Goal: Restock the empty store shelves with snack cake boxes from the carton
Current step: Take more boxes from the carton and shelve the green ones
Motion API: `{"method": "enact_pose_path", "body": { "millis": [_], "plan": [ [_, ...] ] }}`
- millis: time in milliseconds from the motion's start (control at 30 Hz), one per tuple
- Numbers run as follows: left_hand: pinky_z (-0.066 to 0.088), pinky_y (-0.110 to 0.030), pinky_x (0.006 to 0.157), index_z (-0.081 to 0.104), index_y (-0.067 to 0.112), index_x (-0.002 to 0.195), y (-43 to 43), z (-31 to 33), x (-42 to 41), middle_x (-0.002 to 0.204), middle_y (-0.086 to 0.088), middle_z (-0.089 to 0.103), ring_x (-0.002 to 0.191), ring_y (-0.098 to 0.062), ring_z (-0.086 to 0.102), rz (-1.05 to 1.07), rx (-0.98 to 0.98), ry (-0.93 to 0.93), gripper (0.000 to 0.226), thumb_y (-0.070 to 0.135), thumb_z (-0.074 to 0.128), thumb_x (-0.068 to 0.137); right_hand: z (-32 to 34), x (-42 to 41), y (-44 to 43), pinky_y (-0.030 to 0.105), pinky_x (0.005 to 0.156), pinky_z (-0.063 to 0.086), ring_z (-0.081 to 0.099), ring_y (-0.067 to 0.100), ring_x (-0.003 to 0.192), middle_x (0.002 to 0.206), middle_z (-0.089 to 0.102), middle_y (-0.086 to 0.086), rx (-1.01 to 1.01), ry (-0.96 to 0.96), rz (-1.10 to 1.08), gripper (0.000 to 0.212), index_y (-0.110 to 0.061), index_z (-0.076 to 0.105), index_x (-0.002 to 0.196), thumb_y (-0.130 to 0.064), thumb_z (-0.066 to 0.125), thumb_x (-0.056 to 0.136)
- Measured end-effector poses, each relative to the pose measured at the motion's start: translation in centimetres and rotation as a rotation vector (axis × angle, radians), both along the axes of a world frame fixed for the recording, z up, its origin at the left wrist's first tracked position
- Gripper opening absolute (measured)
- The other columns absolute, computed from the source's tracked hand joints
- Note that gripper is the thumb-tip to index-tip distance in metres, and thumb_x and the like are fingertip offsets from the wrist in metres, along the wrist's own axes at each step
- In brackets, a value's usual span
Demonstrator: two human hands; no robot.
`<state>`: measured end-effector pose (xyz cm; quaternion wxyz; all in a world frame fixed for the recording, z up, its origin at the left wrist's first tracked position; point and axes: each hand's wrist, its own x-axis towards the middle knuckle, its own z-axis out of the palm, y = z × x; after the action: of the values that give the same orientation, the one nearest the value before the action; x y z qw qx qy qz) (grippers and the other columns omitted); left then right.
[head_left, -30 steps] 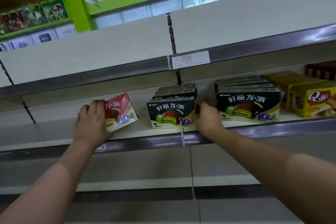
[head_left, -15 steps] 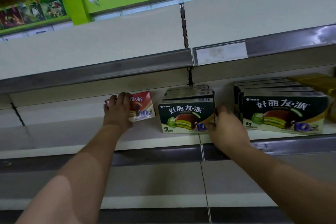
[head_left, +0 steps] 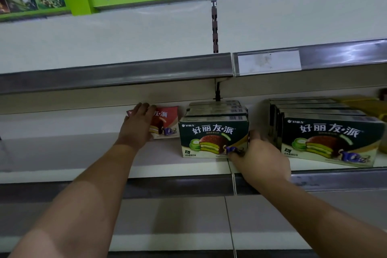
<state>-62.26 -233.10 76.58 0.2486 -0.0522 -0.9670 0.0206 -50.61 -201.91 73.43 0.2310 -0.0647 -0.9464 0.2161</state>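
Note:
A red snack cake box [head_left: 167, 121] stands deep on the middle shelf [head_left: 83, 153], close beside a row of dark green boxes. My left hand [head_left: 137, 126] covers its left half, fingers curled over the top edge. The front dark green box [head_left: 211, 138] of that row stands near the shelf's front. My right hand [head_left: 258, 155] grips its lower right corner, thumb on the front face. A second row of dark green boxes [head_left: 330, 138] stands further right. The carton is out of view.
Yellow boxes [head_left: 364, 104] sit at the far right of the same shelf. The upper shelf's metal rail [head_left: 125, 73] with a blank price tag holder [head_left: 269, 62] hangs just above the boxes. A lower shelf [head_left: 167, 216] lies below my arms.
My left hand has pushed the red box deeper and rightward, next to the green row. My right hand has shifted onto the front green box's lower right corner. The view has moved closer.

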Motion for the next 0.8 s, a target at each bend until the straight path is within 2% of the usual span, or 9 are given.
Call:
{"method": "enact_pose_path", "body": {
  "millis": [67, 167, 233, 333, 467, 600, 667, 733, 800],
  "plan": [
    [0.041, -0.067, 0.106, 0.028, 0.015, 0.157, 0.4, -0.3, 0.4, 0.159, -0.015, 0.031, 0.151, -0.037, 0.021, 0.024, 0.032, 0.012, 0.104, 0.007, 0.086, 0.071, 0.0, 0.0, 0.0, 0.032, 0.066, 0.048, 0.064, 0.024, 0.095, 0.112, 0.062, 0.001, 0.001, 0.006, -0.006, 0.060, -0.024, 0.043, 0.129, -0.061, 0.062, 0.087],
    [0.030, -0.070, 0.113, 0.017, 0.019, 0.162, 1.0, -0.6, 1.2, 0.168, -0.012, 0.016, 0.156, -0.036, 0.009, 0.040, 0.078, 0.029, 0.106, 0.009, 0.082, 0.079, -0.1, 0.0, 0.1, 0.032, 0.068, 0.049, 0.063, 0.024, 0.097, 0.114, 0.062, 0.001, -0.006, 0.018, -0.002, 0.061, -0.024, 0.044, 0.130, -0.061, 0.063, 0.086],
    [0.030, -0.069, 0.113, 0.017, 0.022, 0.162, 1.1, -0.6, 2.1, 0.169, -0.010, 0.013, 0.155, -0.035, 0.011, 0.036, 0.104, 0.052, 0.106, 0.013, 0.083, 0.080, -0.2, -0.1, 0.1, 0.033, 0.068, 0.047, 0.063, 0.026, 0.100, 0.117, 0.061, 0.002, -0.012, 0.022, 0.006, 0.062, -0.023, 0.045, 0.130, -0.060, 0.065, 0.085],
    [0.037, -0.058, 0.114, 0.032, 0.019, 0.157, 0.7, -0.1, 5.2, 0.165, -0.012, 0.025, 0.150, -0.035, 0.025, 0.065, 0.174, 0.075, 0.088, 0.019, 0.080, 0.083, -0.3, -0.1, 0.2, 0.034, 0.069, 0.044, 0.063, 0.029, 0.104, 0.120, 0.060, 0.005, -0.021, 0.041, 0.014, 0.063, -0.021, 0.046, 0.128, -0.060, 0.067, 0.083],
    [0.052, -0.053, 0.093, 0.056, 0.009, 0.140, -0.9, -1.6, 11.9, 0.141, -0.020, 0.053, 0.123, -0.044, 0.053, 0.040, 0.208, 0.203, 0.060, 0.028, 0.076, 0.087, -0.4, 0.0, 0.3, 0.034, 0.072, 0.040, 0.062, 0.033, 0.108, 0.124, 0.058, 0.009, -0.061, 0.070, 0.038, 0.070, -0.018, 0.044, 0.129, -0.060, 0.070, 0.081],
    [0.056, -0.046, 0.085, 0.066, 0.011, 0.125, -2.5, -4.3, 18.8, 0.124, -0.014, 0.063, 0.109, -0.037, 0.062, 0.053, 0.275, 0.246, 0.042, 0.030, 0.074, 0.089, -0.4, 0.5, 0.2, 0.037, 0.075, 0.039, 0.060, 0.037, 0.111, 0.128, 0.054, 0.013, -0.094, 0.113, 0.047, 0.077, -0.014, 0.041, 0.132, -0.060, 0.072, 0.079],
    [0.057, -0.047, 0.084, 0.068, 0.011, 0.118, -3.1, -5.5, 21.8, 0.116, -0.012, 0.065, 0.104, -0.036, 0.064, 0.062, 0.315, 0.248, 0.039, 0.038, 0.068, 0.090, -0.1, 0.9, 0.1, 0.041, 0.079, 0.044, 0.058, 0.039, 0.114, 0.131, 0.052, 0.015, -0.106, 0.113, 0.053, 0.079, -0.012, 0.040, 0.133, -0.060, 0.073, 0.079],
    [0.056, -0.047, 0.087, 0.069, 0.011, 0.116, -3.4, -6.9, 24.5, 0.112, -0.013, 0.066, 0.103, -0.037, 0.064, 0.051, 0.327, 0.205, 0.045, 0.045, 0.057, 0.088, 0.1, 1.2, 0.1, 0.045, 0.084, 0.047, 0.056, 0.040, 0.117, 0.133, 0.050, 0.016, -0.105, 0.096, 0.055, 0.082, -0.011, 0.039, 0.134, -0.061, 0.073, 0.079],
    [0.057, -0.045, 0.086, 0.069, 0.010, 0.118, -3.3, -8.3, 27.1, 0.114, -0.014, 0.066, 0.104, -0.037, 0.066, 0.061, 0.329, 0.172, 0.047, 0.043, 0.056, 0.087, 0.1, 1.5, 0.0, 0.047, 0.086, 0.048, 0.055, 0.040, 0.119, 0.133, 0.049, 0.017, -0.107, 0.094, 0.058, 0.083, -0.010, 0.038, 0.135, -0.061, 0.073, 0.079]
  ]
}}
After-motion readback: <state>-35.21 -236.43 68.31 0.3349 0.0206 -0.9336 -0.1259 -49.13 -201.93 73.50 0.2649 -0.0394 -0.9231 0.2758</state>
